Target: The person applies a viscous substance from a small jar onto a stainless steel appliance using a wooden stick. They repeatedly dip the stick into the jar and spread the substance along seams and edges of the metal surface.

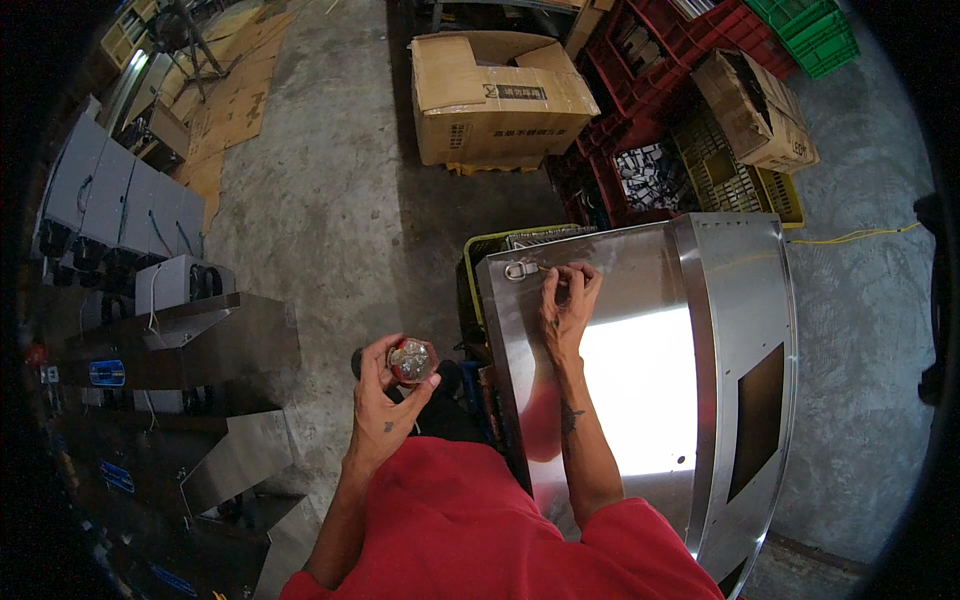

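My left hand (388, 408) is closed around a small round container (412, 361) with reddish edges and shiny bits inside; their kind is too small to tell. It is held up beside the stainless steel hood-like housing (630, 290). Over the far left part of that housing, my right hand (570, 305) has its fingers bent together in a pinch. What they hold, if anything, is too small to make out. Just left of those fingertips, a small metal latch-like fitting (519, 271) is on the steel surface.
A yellow crate (474, 275) stands beyond the housing's left edge. Farther off are a large open cardboard box (500, 110), stacked red crates (640, 80) and a smaller carton (765, 115). Several metal units (200, 345) are lined up at the left. A yellow cable (855, 235) crosses the floor.
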{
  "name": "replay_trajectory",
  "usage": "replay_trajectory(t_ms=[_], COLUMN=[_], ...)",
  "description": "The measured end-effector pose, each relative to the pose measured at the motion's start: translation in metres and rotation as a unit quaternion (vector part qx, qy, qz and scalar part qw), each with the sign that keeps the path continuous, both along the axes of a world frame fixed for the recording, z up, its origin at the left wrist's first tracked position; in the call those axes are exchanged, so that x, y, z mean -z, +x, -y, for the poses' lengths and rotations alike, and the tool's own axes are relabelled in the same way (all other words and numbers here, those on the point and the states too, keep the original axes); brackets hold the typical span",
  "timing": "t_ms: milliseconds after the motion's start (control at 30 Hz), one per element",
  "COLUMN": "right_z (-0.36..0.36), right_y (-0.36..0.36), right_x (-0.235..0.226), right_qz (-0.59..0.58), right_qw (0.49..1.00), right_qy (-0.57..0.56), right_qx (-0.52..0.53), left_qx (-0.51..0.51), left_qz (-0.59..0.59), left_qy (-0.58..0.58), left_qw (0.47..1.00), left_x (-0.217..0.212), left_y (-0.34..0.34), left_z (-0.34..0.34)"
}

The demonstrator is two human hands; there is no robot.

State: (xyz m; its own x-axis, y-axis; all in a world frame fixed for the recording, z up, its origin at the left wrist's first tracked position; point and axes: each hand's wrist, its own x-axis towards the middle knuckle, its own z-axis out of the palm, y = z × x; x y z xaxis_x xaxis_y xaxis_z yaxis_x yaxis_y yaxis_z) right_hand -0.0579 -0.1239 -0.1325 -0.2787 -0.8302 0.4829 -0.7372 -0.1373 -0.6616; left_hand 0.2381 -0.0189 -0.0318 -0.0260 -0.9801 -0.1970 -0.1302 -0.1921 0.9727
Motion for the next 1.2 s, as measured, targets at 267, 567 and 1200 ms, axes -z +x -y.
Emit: replay_trajectory(t_ms=[267,567,1200], right_z=[-0.005,-0.047,-0.102], right_y=[0.001,-0.002,0.031], right_x=[-0.006,-0.072,-0.164], right_qz=[0.052,0.168,0.207], right_qw=[0.998,0.98,0.926], right_qy=[0.023,-0.036,-0.068], right_qx=[0.007,0.106,0.308], left_qx=[-0.002,0.049,0.351], left_qz=[0.01,-0.033,-0.133], left_qy=[-0.01,-0.042,-0.024], left_qw=[1.0,0.997,0.927], left_x=[-0.003,-0.011,-0.063], left_y=[-0.002,-0.027,-0.122], left_z=[-0.001,0.015,0.156])
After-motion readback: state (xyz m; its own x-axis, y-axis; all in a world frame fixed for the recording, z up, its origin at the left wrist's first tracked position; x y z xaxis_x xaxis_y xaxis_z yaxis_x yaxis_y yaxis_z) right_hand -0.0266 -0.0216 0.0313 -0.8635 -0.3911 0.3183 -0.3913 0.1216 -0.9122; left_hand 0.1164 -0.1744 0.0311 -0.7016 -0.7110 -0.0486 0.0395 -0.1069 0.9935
